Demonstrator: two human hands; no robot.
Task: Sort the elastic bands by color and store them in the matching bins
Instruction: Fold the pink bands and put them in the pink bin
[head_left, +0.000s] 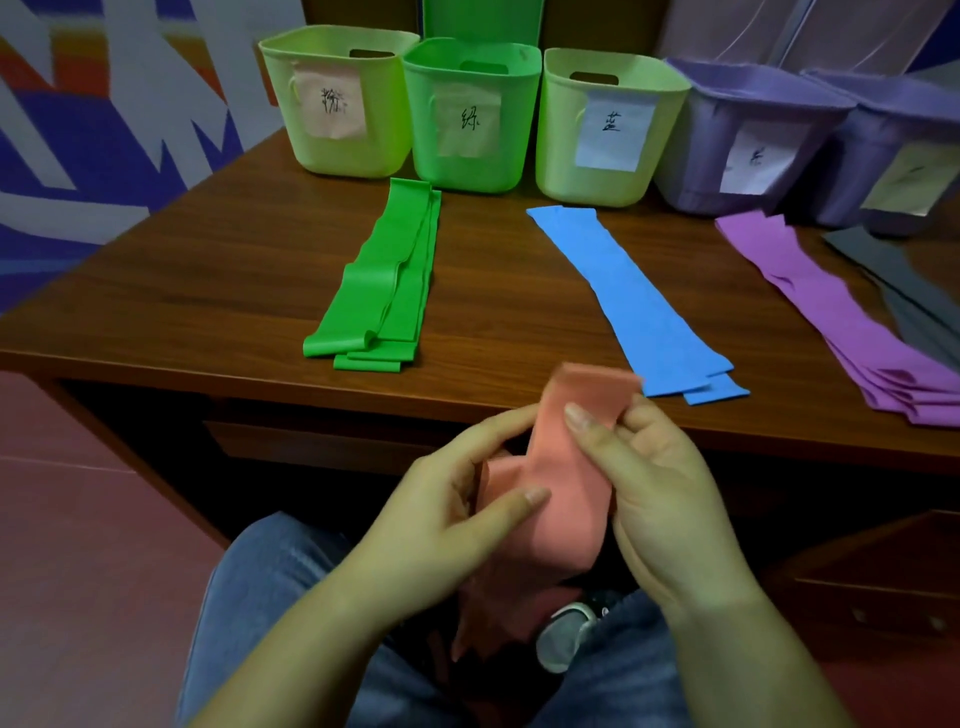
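Both grips pinch the pink band (550, 483) over my lap, below the tabletop (208, 291) edge: left hand (441, 525) w/ thumb on its lower part, right hand (649, 483) w/ thumb on the upper fold. Green bands (384, 280), blue bands (634, 301), purple bands (841, 322) lie in stacks on the tabletop, each before its labelled bin: green bin (470, 150), blue-labelled bin (561, 156), purple bin (701, 156). Pink-labelled bin (291, 114) stands far left.

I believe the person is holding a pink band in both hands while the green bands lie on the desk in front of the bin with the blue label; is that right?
Not quite. In the head view the green bands lie in front of the green bin, not the blue-labelled bin; the blue bands lie there. The rest holds: both the left hand and right hand hold the pink band.
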